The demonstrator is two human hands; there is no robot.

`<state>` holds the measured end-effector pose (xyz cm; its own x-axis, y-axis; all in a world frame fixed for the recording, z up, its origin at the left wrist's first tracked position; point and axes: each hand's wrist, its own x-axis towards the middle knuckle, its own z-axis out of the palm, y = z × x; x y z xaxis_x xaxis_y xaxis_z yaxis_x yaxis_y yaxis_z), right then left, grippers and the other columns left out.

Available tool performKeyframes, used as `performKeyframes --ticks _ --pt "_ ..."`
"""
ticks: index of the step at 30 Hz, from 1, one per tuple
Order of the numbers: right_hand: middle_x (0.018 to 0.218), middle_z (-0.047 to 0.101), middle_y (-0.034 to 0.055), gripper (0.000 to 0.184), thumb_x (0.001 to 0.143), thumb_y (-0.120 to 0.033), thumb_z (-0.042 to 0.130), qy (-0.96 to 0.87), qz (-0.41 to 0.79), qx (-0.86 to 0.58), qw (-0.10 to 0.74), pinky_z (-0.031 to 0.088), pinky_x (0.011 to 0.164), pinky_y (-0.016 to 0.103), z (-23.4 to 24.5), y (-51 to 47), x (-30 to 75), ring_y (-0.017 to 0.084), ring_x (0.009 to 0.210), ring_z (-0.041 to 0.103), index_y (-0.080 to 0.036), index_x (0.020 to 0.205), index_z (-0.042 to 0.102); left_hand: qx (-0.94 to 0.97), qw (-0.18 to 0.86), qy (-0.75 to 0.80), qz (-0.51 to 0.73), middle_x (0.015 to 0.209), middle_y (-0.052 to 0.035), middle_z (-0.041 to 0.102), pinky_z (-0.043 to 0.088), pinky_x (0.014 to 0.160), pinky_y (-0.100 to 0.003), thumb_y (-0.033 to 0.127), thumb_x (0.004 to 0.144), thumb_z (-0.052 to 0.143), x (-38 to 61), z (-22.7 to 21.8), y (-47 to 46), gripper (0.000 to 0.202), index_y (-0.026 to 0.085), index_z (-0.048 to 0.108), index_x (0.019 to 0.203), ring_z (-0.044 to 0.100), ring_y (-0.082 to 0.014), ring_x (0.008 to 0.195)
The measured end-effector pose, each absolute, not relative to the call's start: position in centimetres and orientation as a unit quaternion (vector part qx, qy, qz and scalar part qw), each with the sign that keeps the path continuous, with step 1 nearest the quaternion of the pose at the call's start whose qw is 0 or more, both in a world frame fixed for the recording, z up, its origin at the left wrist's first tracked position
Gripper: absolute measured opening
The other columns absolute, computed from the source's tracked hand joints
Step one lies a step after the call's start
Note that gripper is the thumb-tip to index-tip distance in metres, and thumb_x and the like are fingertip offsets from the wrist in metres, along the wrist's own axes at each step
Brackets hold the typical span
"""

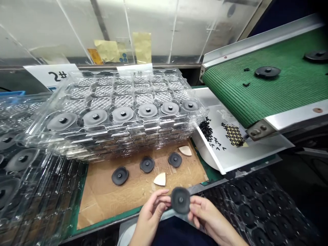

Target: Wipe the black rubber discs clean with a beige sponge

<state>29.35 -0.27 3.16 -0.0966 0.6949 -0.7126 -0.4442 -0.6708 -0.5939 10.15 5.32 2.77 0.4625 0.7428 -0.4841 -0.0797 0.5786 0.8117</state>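
Observation:
Between my two hands, just over the front edge of the bench, I hold a dark round plastic part [180, 200] with a small hub in its middle. My left hand [155, 208] pinches its left rim, while the fingers of my right hand [203, 212] grip the right rim. Beyond it on a cardboard sheet [102, 205] lie three like parts: a left one [120, 176], a middle one [147, 164] and a right one [175, 159]. Two cream wedge-shaped pieces lie near them, a nearer wedge [160, 179] and a farther wedge [185, 150].
A stack of clear blister trays [115, 136] stands behind the cardboard, round parts filling its front row. At right, a white tray [246, 159] holds small black pieces and yellow-black stickers, below a green conveyor belt [289, 92]. More filled trays [258, 208] lie lower right and at left.

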Motion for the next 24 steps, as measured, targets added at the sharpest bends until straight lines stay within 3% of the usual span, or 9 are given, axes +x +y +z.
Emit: performKeyframes --ticks 2,6,9,17,21,24 --pt "0.068 0.063 0.0024 0.036 0.070 -0.039 0.073 -0.061 0.671 -0.581 0.457 0.033 0.045 0.014 2.1 -0.5 30.6 0.002 0.045 0.045 -0.011 0.083 0.056 0.374 0.763 0.455 0.267 0.098 -0.0100 0.065 0.042 0.081 -0.027 0.056 0.076 0.057 10.6 3.2 5.4 0.051 0.015 0.055 0.106 0.059 -0.0184 0.090" --pt "0.084 0.064 0.0003 0.036 0.065 -0.032 0.077 0.031 0.567 -0.599 0.565 0.044 0.054 0.016 0.1 0.3 33.0 0.005 0.056 0.050 -0.016 0.084 0.051 0.382 0.743 0.484 0.260 0.094 -0.0093 0.066 0.043 0.081 -0.027 0.055 0.075 0.058 10.8 3.8 5.5 0.049 0.014 0.058 0.102 0.060 -0.0180 0.088" --pt "0.088 0.064 -0.0003 0.038 0.062 -0.027 0.079 0.082 0.531 -0.589 0.603 0.045 0.053 0.016 -0.9 0.9 33.8 0.005 0.057 0.051 -0.017 0.085 0.050 0.392 0.735 0.493 0.252 0.095 -0.0092 0.066 0.043 0.082 -0.027 0.055 0.076 0.058 10.3 3.6 5.4 0.048 0.014 0.060 0.100 0.060 -0.0183 0.090" --pt "0.087 0.065 0.0016 0.034 0.064 -0.022 0.077 0.124 0.505 -0.582 0.625 0.045 0.050 0.017 -2.1 0.5 34.2 0.005 0.056 0.050 -0.016 0.085 0.052 0.411 0.755 0.471 0.195 0.103 -0.0108 0.064 0.043 0.087 -0.028 0.054 0.081 0.052 9.2 2.1 4.5 0.047 0.015 0.056 0.105 0.058 -0.0190 0.098" --pt "0.080 0.064 0.0000 0.047 0.053 -0.030 0.082 0.103 0.499 -0.591 0.625 0.040 0.046 0.015 -2.0 -0.5 34.2 0.003 0.051 0.046 -0.015 0.083 0.050 0.425 0.763 0.453 0.178 0.105 -0.0111 0.064 0.043 0.089 -0.029 0.056 0.080 0.052 9.1 2.1 4.2 0.049 0.015 0.057 0.106 0.059 -0.0199 0.099" --pt "0.076 0.062 -0.0005 0.045 0.058 -0.038 0.080 0.036 0.543 -0.583 0.603 0.038 0.047 0.013 -0.5 -2.0 33.0 0.001 0.050 0.044 -0.013 0.081 0.050 0.430 0.759 0.454 0.181 0.108 -0.0116 0.062 0.043 0.088 -0.029 0.057 0.080 0.051 9.6 2.2 3.8 0.050 0.015 0.054 0.108 0.059 -0.0190 0.098"
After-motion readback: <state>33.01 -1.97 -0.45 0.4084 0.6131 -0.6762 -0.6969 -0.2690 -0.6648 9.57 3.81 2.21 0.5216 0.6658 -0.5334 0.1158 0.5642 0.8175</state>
